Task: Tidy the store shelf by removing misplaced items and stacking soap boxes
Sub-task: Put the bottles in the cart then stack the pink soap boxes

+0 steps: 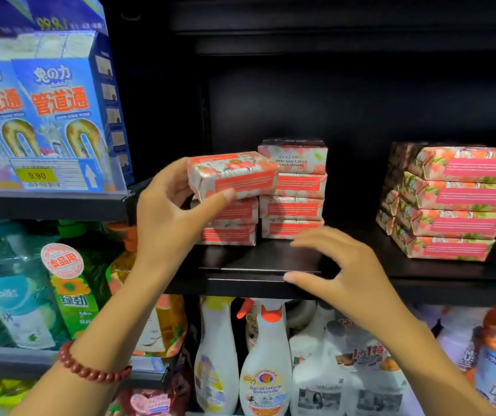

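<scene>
head view is showing the left hand (pixel 168 211) holding one soap box (pixel 234 175), thumb on its front, slightly tilted over the short pile (pixel 228 226) of two boxes, just beside the taller pile (pixel 293 190) of four. the right hand (pixel 345 274) is hovering with fingers spread, holding nothing, above the front edge of the dark shelf (pixel 270 283). well apart on the right, another pile (pixel 450 202) is standing skewed. i am judging the stacking as partly done: this box is not yet settled, the skewed pile is needing straightening, and no clearly misplaced item is showing on this shelf.
</scene>
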